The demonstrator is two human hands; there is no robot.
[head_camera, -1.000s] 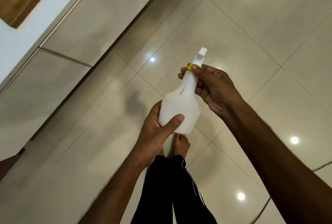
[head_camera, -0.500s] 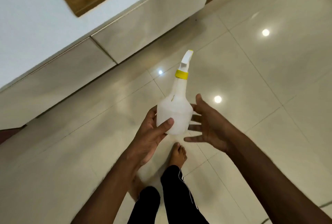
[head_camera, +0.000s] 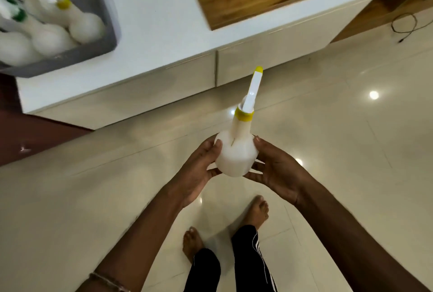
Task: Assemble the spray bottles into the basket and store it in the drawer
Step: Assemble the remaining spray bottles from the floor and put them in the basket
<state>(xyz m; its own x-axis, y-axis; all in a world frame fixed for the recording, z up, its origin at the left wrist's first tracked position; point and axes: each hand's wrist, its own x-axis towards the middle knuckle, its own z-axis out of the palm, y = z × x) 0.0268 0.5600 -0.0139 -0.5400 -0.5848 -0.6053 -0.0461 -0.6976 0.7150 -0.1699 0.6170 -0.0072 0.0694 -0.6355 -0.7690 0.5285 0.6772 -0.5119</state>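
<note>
White bottle (head_camera: 235, 155) now between both hands (head_camera: 236, 169).

Home: tiled floor (head_camera: 351, 151), white cabinet (head_camera: 164, 22)

The right hand (head_camera: 276, 169) has now joined on the spray bottle (head_camera: 236, 153).

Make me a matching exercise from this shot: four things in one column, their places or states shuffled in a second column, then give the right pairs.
Things:
1. spray bottle
2. grey basket
3. black cable
4. drawer fronts

Places or states:
A. lies on the floor at the far right
B. closed, under the white counter top
C. held between both hands, nozzle pointing away
D. stands on the white counter, bottles inside

Pairs: 1-C, 2-D, 3-A, 4-B

The left hand and right hand grip the bottle's round body from either side.
</note>
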